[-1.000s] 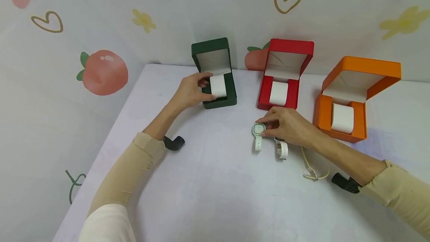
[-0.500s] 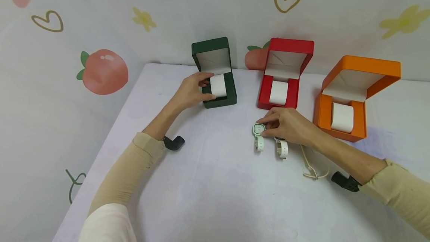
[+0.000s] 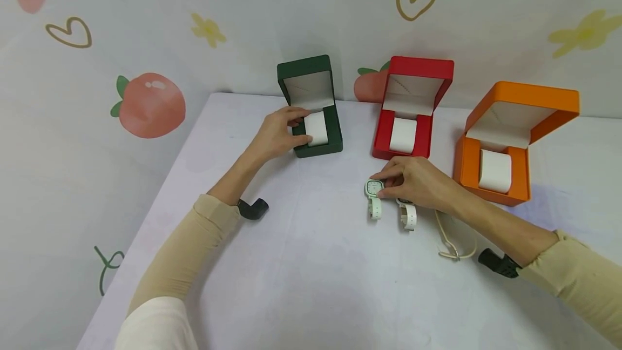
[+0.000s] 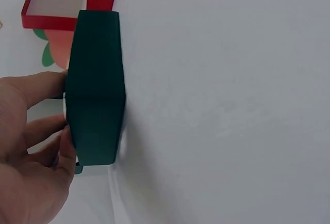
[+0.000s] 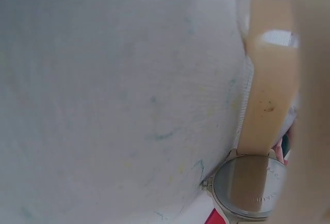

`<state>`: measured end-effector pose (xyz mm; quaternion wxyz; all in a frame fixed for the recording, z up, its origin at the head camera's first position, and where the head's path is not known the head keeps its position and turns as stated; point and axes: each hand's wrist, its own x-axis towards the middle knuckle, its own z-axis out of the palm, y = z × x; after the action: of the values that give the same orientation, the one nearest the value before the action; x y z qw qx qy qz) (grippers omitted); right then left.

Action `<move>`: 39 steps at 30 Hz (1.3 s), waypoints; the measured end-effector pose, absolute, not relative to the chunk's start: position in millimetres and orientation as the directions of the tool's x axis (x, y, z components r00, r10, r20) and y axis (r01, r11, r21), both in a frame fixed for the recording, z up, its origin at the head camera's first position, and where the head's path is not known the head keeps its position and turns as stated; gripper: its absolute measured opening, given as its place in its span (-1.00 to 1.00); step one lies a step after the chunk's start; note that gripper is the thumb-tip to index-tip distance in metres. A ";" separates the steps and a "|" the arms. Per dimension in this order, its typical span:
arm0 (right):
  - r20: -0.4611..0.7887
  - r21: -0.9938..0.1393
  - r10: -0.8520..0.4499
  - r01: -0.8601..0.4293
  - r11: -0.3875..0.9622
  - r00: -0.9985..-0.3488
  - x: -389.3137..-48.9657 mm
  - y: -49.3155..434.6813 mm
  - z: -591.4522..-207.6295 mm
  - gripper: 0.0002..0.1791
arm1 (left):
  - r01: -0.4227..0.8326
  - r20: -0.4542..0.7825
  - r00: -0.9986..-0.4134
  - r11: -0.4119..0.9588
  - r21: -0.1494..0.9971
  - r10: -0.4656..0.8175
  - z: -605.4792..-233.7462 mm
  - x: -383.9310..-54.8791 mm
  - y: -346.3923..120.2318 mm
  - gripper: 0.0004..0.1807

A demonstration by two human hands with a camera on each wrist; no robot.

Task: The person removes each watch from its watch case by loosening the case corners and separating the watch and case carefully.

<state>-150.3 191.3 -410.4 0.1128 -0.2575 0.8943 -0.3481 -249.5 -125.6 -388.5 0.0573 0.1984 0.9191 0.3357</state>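
Note:
In the head view my left hand [image 3: 275, 133] pinches the white cushion [image 3: 318, 128] inside the open green watch box [image 3: 334, 122]. From the left wrist, the green box's outer side [image 4: 96, 84] hides the cushion's grip. My right hand [image 3: 419, 180] pinches the case edge of a pale mint watch [image 3: 373, 188] in front of the red box, its strap hanging toward me. Beside it lies a second white-strapped watch [image 3: 408, 216], its face mostly covered by the hand. A beige-strapped watch [image 3: 449, 244] lies partly under the right forearm; its metal case back [image 5: 245, 185] shows in the right wrist view.
An open red watch box [image 3: 403, 154] stands at the back middle, and an open orange one [image 3: 468, 172] at the right, each with a white cushion. A printed cloth backdrop [image 3: 272, 15] rises behind the white table [image 3: 291, 263].
The white cushion has shifted slightly toward me within the green box, under the left hand. The mint watch's strap hangs a little differently; the right hand stays nearly in place.

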 end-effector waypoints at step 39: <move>-0.093 -0.704 -0.494 -0.293 0.647 -0.865 -143.2 199.4 -394.6 -0.62 | 0.422 -0.003 -0.865 0.732 0.534 0.501 -373.3 -239.9 -120.4 -0.40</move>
<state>-143.2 199.4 -394.6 0.1398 -0.2195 0.8965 -0.3585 -239.9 -120.4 -373.3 0.0734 0.2489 0.9278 0.2681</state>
